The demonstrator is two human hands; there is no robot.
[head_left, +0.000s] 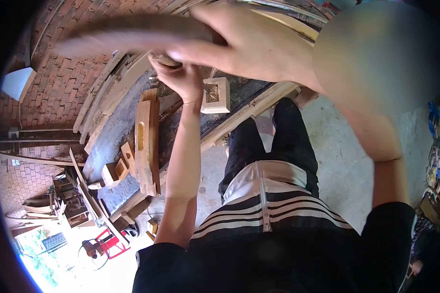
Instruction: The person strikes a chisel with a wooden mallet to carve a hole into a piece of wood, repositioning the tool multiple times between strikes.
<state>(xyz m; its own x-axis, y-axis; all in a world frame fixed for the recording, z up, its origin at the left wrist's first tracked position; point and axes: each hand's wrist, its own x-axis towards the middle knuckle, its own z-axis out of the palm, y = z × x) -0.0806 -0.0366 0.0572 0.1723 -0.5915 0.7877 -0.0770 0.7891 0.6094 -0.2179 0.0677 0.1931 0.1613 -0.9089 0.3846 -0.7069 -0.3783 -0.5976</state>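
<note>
My right hand point(249, 41) grips a long brown wooden club point(132, 30), smeared by motion, which reaches out to the left above the bench. Just below it, my left hand point(181, 80) is closed around a chisel; the round top of its handle point(166, 59) shows above the fist, while most of the tool is hidden. Beside my left wrist sits a pale wooden block point(222, 100) with a square recess holding wood shavings. A thick timber point(146, 141) with a long slot cut in its face lies left of my left forearm.
The dark bench top point(120, 110) carries long boards point(102, 97) along its far side and small wooden pieces point(113, 173) at its left end. A long beam point(252, 110) runs along its near edge, by my legs. On the floor at lower left stands a red frame point(113, 244).
</note>
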